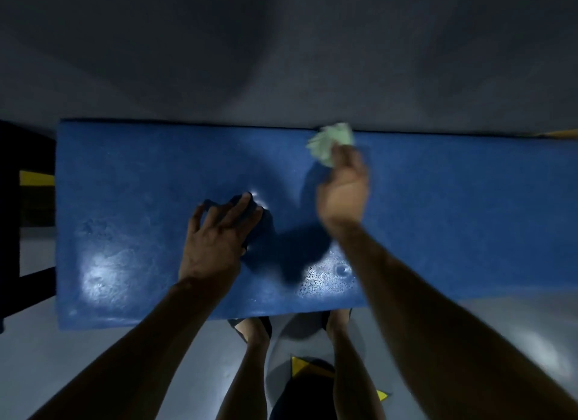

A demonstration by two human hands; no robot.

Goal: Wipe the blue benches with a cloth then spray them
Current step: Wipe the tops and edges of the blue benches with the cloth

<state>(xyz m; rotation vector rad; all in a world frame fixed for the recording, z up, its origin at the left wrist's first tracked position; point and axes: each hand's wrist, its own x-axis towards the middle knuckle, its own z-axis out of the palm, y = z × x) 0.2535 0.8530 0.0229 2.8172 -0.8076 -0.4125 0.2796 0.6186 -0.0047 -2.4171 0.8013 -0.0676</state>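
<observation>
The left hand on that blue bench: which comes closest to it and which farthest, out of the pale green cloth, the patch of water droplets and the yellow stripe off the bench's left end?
From the left hand, pressed flat on the blue bench:
1. Water droplets, just to its right at the bench's near edge.
2. Pale green cloth, bunched in the right hand at the far edge.
3. Yellow stripe, beyond the bench's left end.

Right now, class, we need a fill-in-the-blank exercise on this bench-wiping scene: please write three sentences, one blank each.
1. The right hand grips a crumpled pale green ____.
2. The left hand rests spread on the ____ bench.
3. The cloth is at the bench's ____ edge.

Missing words: cloth; blue; far
</observation>
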